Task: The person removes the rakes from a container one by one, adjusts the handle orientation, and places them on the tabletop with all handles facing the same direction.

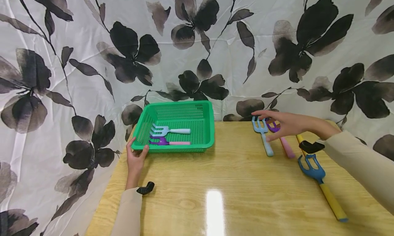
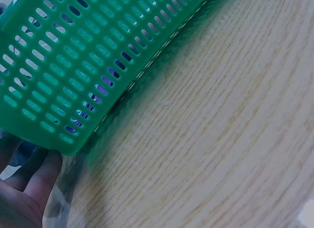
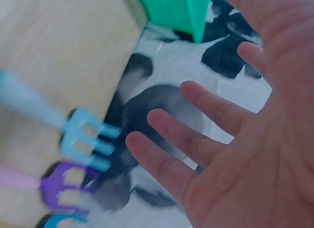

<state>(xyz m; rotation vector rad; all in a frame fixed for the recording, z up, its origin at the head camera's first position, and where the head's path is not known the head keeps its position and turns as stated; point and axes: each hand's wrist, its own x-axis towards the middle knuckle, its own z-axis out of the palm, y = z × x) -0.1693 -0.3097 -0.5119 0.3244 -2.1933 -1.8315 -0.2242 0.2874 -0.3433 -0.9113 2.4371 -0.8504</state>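
Your left hand (image 1: 135, 162) holds the green basket (image 1: 211, 126) by its front left corner, thumb on the front and fingers at the side, near the left edge of the counter (image 1: 243, 188). The basket stands at the back edge, by the floral cloth (image 1: 234, 71). To its right, a broad stretch of wood gives you room to move sideways, and more lies in front. Your right hand (image 1: 286, 123) hovers over the sky-blue fork (image 1: 266, 144) and the purple fork (image 1: 287, 147), its fingers spread wide, holding nothing. Those 2 forks point backward, tines reaching past the counter's edge. The big blue fork (image 1: 324, 189) lies nearer you, its yellow grip slanting toward the front right.

In the head view, your right wrist hides part of a yellow handle (image 1: 300, 138); the right wrist view adds blue tines (image 3: 61, 219) beside the purple fork, and shows your fingertips clear of the tools. The left wrist view gives you the basket's slotted outer wall, purple showing through.

The basket is shallow and rectangular. Inside lie 2 forks: a pale blue fork (image 1: 167, 130) and a pink-handled fork (image 1: 163, 142), tines leftward.
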